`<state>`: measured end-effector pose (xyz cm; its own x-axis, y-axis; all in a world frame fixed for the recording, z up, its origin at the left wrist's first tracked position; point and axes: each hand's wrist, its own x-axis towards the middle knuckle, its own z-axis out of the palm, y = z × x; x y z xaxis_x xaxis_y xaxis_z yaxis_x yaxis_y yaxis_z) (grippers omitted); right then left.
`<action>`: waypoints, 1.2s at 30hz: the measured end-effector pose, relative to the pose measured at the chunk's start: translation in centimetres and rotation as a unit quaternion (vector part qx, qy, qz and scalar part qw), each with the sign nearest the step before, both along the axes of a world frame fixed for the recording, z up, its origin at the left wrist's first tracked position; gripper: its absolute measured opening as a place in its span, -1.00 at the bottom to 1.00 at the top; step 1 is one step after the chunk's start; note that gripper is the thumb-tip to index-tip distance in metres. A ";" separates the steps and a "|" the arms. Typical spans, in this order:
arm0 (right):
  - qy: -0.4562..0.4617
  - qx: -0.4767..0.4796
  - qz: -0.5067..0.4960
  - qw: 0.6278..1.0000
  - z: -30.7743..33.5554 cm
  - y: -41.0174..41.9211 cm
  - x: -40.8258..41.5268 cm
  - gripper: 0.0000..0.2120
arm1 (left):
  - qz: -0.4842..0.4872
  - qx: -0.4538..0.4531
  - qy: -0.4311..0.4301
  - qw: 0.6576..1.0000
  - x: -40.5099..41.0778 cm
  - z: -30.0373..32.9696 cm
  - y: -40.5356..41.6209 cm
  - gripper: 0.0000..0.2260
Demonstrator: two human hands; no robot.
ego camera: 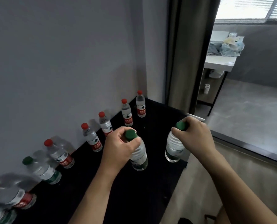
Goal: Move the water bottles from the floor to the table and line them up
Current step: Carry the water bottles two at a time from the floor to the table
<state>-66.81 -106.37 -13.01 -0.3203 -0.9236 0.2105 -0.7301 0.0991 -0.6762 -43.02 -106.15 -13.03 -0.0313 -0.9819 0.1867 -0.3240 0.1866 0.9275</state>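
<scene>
Each of my hands grips a green-capped water bottle by its neck over the black table [157, 113]. My left hand [120, 147] holds one green-capped bottle [139, 157] near the table's middle, its base on or just above the top. My right hand [194, 135] holds the other green-capped bottle [173, 147] at the table's right edge. Along the wall stands a row of several bottles: red-capped ones [126, 113] at the far end, a green-capped one [44, 172] nearer, and more blurred at the lower left.
The grey wall runs close behind the bottle row. To the right, a dark door frame [179, 62] opens onto a room with a grey floor and a white shelf unit [220, 62] piled with bags. Beige floor lies right of the table.
</scene>
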 end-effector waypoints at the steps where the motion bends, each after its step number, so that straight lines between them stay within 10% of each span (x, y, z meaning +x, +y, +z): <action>1: 0.009 0.007 0.010 1.000 -0.2 -1.9 -0.1 -0.80 | 0.002 0.006 -0.008 1.000 -0.3 -0.2 -1.1 -0.89; 22: 0.033 0.101 0.149 0.983 -7.8 -41.5 -11.1 -0.72 | 0.105 0.106 -0.082 0.985 -15.6 -8.6 -32.3 -0.85; 36: 0.043 0.171 0.221 0.959 -14.0 -48.2 -12.6 -0.75 | 0.047 0.153 -0.155 0.975 -16.3 -15.7 -39.2 -0.83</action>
<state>-79.41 -154.56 -27.02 0.1244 -0.9849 -0.1207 -0.8033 -0.0286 -0.5948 -59.33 -145.38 -28.76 0.0524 -0.9914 -0.1200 -0.5993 -0.1274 0.7904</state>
